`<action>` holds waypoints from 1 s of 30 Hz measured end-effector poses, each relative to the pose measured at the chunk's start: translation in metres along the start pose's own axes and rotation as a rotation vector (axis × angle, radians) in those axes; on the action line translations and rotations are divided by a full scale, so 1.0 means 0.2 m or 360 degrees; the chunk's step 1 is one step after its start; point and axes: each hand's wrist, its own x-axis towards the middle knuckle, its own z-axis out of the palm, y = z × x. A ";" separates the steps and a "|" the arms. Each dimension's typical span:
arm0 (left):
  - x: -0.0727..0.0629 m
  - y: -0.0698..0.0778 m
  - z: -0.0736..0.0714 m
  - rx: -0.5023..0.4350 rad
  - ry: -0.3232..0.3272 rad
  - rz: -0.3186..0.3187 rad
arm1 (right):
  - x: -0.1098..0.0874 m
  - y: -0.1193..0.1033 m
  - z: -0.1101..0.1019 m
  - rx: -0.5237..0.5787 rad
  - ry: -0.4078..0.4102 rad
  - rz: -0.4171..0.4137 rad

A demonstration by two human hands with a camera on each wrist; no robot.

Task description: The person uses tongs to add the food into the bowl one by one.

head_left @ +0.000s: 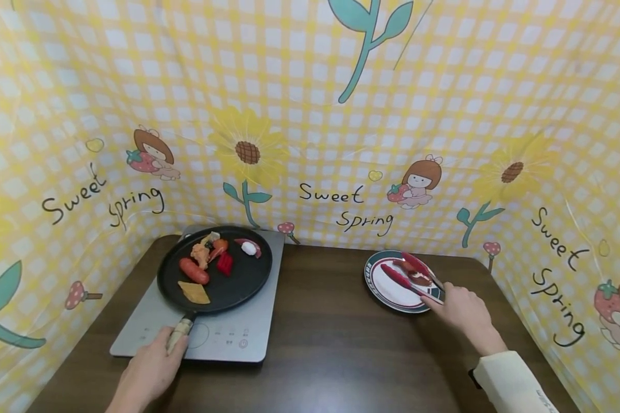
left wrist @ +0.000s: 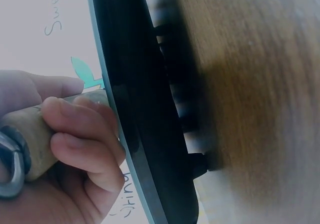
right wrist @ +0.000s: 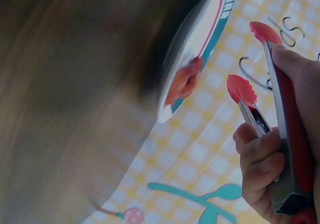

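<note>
My left hand (head_left: 152, 364) grips the tan handle (left wrist: 35, 134) of a round black frying pan (head_left: 240, 292), which sits on a grey induction cooktop. Inside the pan lie a sausage (head_left: 193, 271), a flat tan piece (head_left: 194, 292), a bright red piece (head_left: 224, 264), a lumpy orange piece (head_left: 200, 253) and a white-and-red piece (head_left: 249, 248). On the right, my right hand (head_left: 464, 315) holds red-tipped metal tongs (right wrist: 295, 134), tips apart, above a dark-rimmed white plate (head_left: 392, 298). Reddish-brown food (right wrist: 185, 79) rests on that plate; in the right wrist view the tips are apart from it.
The induction cooktop (head_left: 274, 310) covers the left part of a dark wooden table (head_left: 320, 321). Yellow checked cloth (head_left: 310, 126) with printed flowers and words hangs behind the table and along both sides. The plate stands near the table's back right.
</note>
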 end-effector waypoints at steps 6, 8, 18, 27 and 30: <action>0.01 0.01 0.01 0.0001 -0.0002 0.0017 | -0.03 0.09 0.00 -0.0050 0.0005 -0.0024; 0.01 0.01 0.01 0.0001 -0.0007 0.0017 | -0.04 0.10 0.00 -0.0074 -0.0015 -0.0027; 0.00 0.00 0.00 -0.0003 -0.0028 -0.0002 | -0.05 0.15 -0.05 -0.0158 -0.0064 -0.0050; 0.01 0.01 0.00 0.0022 -0.0037 -0.0018 | -0.05 0.18 -0.04 -0.0167 -0.0131 -0.0037; 0.01 0.01 0.00 0.0021 -0.0037 -0.0010 | -0.04 0.19 -0.03 -0.0179 -0.0127 -0.0050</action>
